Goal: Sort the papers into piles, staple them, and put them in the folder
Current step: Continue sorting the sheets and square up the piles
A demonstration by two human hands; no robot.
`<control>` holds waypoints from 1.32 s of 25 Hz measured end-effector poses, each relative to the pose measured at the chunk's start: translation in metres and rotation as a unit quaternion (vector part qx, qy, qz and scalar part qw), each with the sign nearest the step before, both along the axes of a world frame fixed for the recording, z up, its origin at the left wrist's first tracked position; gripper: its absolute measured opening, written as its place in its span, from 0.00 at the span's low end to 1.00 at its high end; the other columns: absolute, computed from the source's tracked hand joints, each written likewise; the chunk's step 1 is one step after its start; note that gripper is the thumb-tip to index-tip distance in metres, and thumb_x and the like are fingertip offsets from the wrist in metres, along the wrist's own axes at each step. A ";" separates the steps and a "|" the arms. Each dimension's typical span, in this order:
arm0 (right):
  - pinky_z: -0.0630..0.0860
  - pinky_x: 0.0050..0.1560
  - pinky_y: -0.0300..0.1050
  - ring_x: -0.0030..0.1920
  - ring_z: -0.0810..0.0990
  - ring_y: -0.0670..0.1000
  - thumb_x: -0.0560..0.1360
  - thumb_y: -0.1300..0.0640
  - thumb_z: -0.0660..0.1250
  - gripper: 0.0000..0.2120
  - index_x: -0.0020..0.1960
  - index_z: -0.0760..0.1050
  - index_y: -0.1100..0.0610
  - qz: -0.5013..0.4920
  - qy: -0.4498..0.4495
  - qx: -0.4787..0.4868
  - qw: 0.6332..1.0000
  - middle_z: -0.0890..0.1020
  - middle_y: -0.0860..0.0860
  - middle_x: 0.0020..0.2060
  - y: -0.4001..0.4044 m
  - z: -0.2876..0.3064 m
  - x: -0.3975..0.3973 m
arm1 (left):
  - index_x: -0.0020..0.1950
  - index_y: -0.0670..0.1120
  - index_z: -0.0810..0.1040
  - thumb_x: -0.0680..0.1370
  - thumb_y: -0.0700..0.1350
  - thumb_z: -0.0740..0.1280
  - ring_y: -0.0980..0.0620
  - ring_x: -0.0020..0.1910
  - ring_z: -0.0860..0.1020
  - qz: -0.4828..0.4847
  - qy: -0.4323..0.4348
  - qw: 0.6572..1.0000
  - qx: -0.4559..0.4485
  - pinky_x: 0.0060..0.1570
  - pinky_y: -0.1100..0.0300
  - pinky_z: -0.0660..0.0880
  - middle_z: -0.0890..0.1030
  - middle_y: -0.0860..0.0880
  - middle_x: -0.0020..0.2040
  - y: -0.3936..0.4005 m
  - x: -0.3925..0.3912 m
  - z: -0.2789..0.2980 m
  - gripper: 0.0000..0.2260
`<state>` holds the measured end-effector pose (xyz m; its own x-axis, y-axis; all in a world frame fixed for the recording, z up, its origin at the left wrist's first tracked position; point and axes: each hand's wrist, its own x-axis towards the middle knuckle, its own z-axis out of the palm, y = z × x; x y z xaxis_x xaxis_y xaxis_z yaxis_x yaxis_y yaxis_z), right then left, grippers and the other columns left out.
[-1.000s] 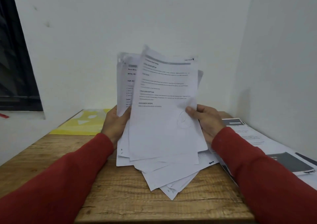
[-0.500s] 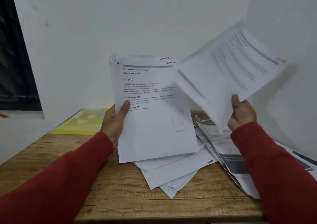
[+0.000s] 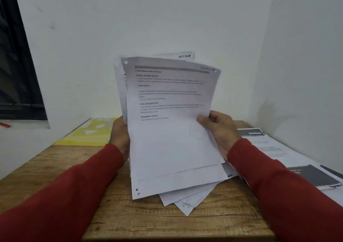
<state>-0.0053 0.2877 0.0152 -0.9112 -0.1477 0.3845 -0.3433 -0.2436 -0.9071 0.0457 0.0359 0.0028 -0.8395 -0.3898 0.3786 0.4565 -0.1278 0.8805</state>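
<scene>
Head view showed both hands up over the wooden table (image 3: 130, 219), sharing one loose sheaf of papers (image 3: 172, 139) held nearly upright. Left hand (image 3: 119, 137) gripped the sheaf's left edge, fingers hidden behind the sheets. Right hand (image 3: 220, 128) pinched the front sheet at its right edge, thumb on the printed face, fingers curled behind. Lower corners of the sheaf fanned out unevenly and appeared to rest on, or hang just above, the tabletop; which one could not be told.

Sorted pile (image 3: 274, 149) lay at the right side of the table, against the wall, printed pages face up. Yellow folder (image 3: 89, 133) lay flat at the far left corner, well apart from the hands. No stapler was visible.

Step judged: sorting, early; most sheets not yet dealt out, nothing stapled.

Risks noted:
- Sheaf was ragged, so the pinch might lift two sheets together and misfile one.
- Left grip covered one edge only; back sheets might slide out toward the table.
- Right pile already looked skewed, with its edge near the table edge; a careless drop could push pages off.
</scene>
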 end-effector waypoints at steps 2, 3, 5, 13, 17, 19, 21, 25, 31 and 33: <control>0.82 0.47 0.45 0.42 0.85 0.50 0.73 0.73 0.68 0.11 0.49 0.83 0.61 -0.115 0.050 0.014 0.992 0.87 0.50 0.40 0.012 0.006 -0.008 | 0.49 0.45 0.82 0.81 0.44 0.66 0.54 0.36 0.83 0.012 0.014 1.000 -0.003 0.36 0.59 0.81 0.86 0.52 0.39 0.002 0.002 0.001 0.06; 0.83 0.48 0.49 0.43 0.84 0.52 0.72 0.76 0.66 0.14 0.48 0.83 0.60 -0.163 0.052 -0.026 0.985 0.87 0.50 0.40 0.021 0.011 -0.013 | 0.53 0.45 0.82 0.81 0.47 0.66 0.55 0.39 0.84 0.008 0.023 1.000 0.001 0.38 0.60 0.81 0.86 0.52 0.42 0.003 0.002 0.002 0.08; 0.82 0.46 0.53 0.42 0.84 0.55 0.73 0.73 0.64 0.14 0.48 0.82 0.59 -0.159 0.010 -0.202 0.966 0.86 0.51 0.39 0.049 0.020 -0.021 | 0.55 0.46 0.82 0.81 0.48 0.65 0.54 0.41 0.85 0.000 0.027 1.000 0.012 0.39 0.61 0.82 0.87 0.51 0.45 0.004 0.003 0.002 0.09; 0.76 0.32 0.31 0.33 0.80 0.44 0.38 0.54 0.88 0.53 0.59 0.72 0.59 0.001 -0.060 -0.337 0.940 0.80 0.53 0.45 0.079 0.031 -0.023 | 0.54 0.46 0.83 0.81 0.47 0.65 0.47 0.46 0.84 -0.029 -0.010 0.999 0.023 0.44 0.53 0.83 0.86 0.46 0.50 0.000 0.001 0.001 0.08; 0.82 0.38 0.41 0.40 0.84 0.49 0.77 0.67 0.68 0.15 0.61 0.71 0.56 -0.058 -0.038 -0.227 0.971 0.83 0.56 0.49 0.049 0.028 -0.008 | 0.58 0.44 0.81 0.82 0.46 0.64 0.48 0.45 0.85 -0.059 -0.009 0.998 0.014 0.42 0.56 0.83 0.86 0.45 0.52 0.002 0.001 0.001 0.10; 0.83 0.42 0.48 0.41 0.85 0.52 0.76 0.69 0.68 0.21 0.65 0.70 0.54 -0.058 -0.030 -0.143 0.988 0.85 0.58 0.48 0.033 0.021 -0.003 | 0.61 0.44 0.80 0.83 0.47 0.62 0.47 0.49 0.84 -0.089 -0.025 0.996 0.008 0.48 0.52 0.82 0.84 0.42 0.57 0.003 0.002 0.001 0.12; 0.83 0.44 0.52 0.42 0.85 0.55 0.75 0.68 0.70 0.24 0.67 0.69 0.53 -0.055 -0.019 -0.048 0.997 0.85 0.60 0.48 0.018 0.009 -0.002 | 0.66 0.45 0.78 0.83 0.55 0.58 0.44 0.56 0.83 -0.151 -0.050 0.987 0.029 0.57 0.47 0.79 0.81 0.41 0.62 0.004 0.002 0.001 0.19; 0.82 0.47 0.48 0.47 0.86 0.52 0.75 0.66 0.71 0.27 0.68 0.67 0.46 -0.035 -0.039 0.031 0.998 0.86 0.53 0.50 0.003 -0.005 -0.002 | 0.70 0.46 0.75 0.80 0.60 0.63 0.44 0.62 0.80 -0.238 -0.071 0.969 0.002 0.61 0.46 0.77 0.81 0.44 0.64 0.007 0.007 0.005 0.24; 0.81 0.51 0.53 0.47 0.86 0.57 0.76 0.65 0.70 0.15 0.62 0.76 0.61 0.015 -0.006 -0.020 1.000 0.85 0.59 0.50 0.001 0.037 0.021 | 0.60 0.43 0.80 0.77 0.40 0.72 0.46 0.51 0.85 -0.046 0.028 0.993 -0.104 0.45 0.57 0.82 0.86 0.47 0.52 0.021 0.033 0.055 0.12; 0.82 0.47 0.50 0.43 0.84 0.54 0.77 0.65 0.68 0.07 0.55 0.78 0.59 -0.014 0.089 -0.022 0.996 0.86 0.56 0.47 0.003 0.076 0.041 | 0.57 0.43 0.82 0.76 0.41 0.73 0.51 0.48 0.85 -0.005 0.112 0.986 -0.124 0.43 0.60 0.81 0.87 0.51 0.49 0.030 0.052 0.098 0.10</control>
